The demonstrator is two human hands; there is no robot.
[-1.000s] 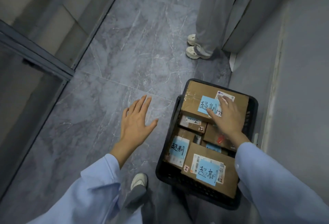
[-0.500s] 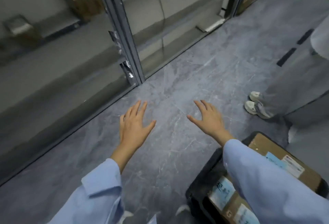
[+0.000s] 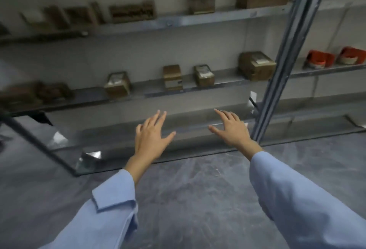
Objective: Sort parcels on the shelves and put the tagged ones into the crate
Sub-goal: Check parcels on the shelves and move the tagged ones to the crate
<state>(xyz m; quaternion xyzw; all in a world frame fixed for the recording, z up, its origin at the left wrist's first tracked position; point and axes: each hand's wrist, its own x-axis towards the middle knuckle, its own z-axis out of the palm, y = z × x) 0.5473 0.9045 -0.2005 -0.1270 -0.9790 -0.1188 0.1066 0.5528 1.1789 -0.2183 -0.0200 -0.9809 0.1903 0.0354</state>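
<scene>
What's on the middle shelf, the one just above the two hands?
Brown cardboard parcels stand in a row on the middle shelf; right of the post sit two red packs. Labels are too blurred to read; contents are hidden.
</scene>
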